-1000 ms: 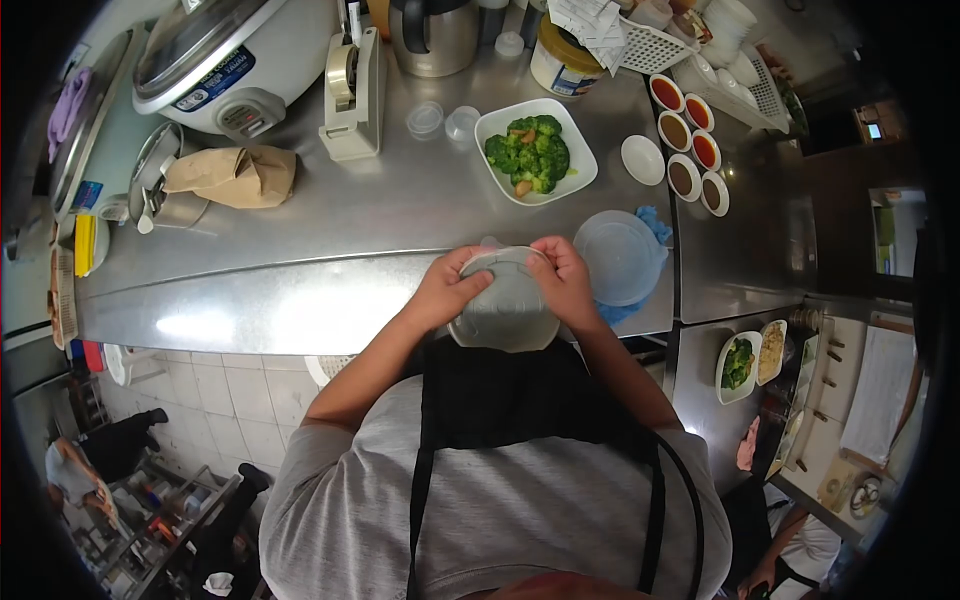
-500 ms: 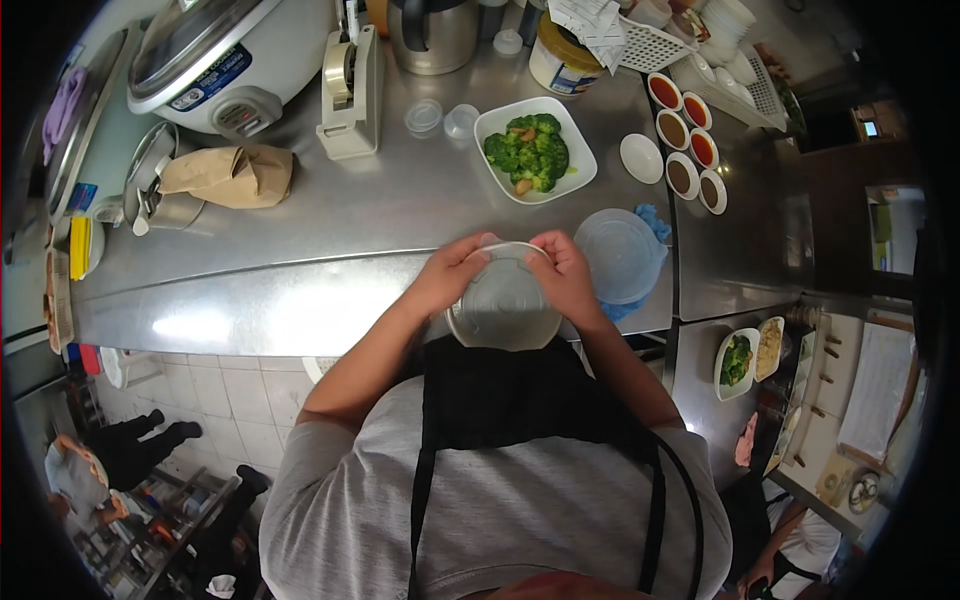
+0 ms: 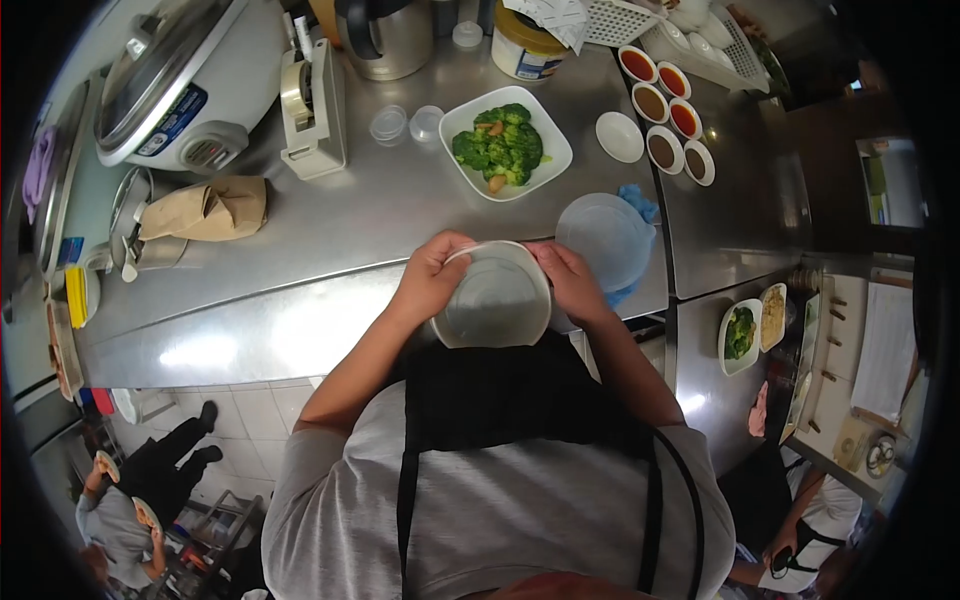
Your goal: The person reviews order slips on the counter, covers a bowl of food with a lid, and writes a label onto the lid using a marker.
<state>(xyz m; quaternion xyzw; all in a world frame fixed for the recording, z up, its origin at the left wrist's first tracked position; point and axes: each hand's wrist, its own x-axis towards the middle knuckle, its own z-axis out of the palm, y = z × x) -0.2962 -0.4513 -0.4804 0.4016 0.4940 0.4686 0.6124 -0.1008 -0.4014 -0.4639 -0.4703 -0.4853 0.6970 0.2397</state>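
A round translucent plastic container point(image 3: 492, 305) is held up at the counter's front edge, close to my apron. My left hand point(image 3: 432, 282) grips its left rim, fingers and thumb closed on the edge. On the opposite side, my right hand point(image 3: 572, 284) holds the right rim. The container looks empty. Just right of my right hand lies a round translucent lid point(image 3: 600, 240), resting partly over a crumpled blue cloth point(image 3: 638, 203). Beyond my hands sits a white square bowl point(image 3: 556, 170) with broccoli point(image 3: 505, 148) and a few brownish pieces.
Several sauce cups point(image 3: 664, 147) and a white dish point(image 3: 620, 137) stand back right. Behind are a tape dispenser point(image 3: 318, 120), a steel jug point(image 3: 390, 40), a rice cooker point(image 3: 200, 100) and a paper bag point(image 3: 215, 210). Other people are at lower left point(image 3: 130, 520) and lower right point(image 3: 800, 530).
The container, still in both hands, has turned slightly so its inside and rim show more. The view has shifted, and counter items appear further left.
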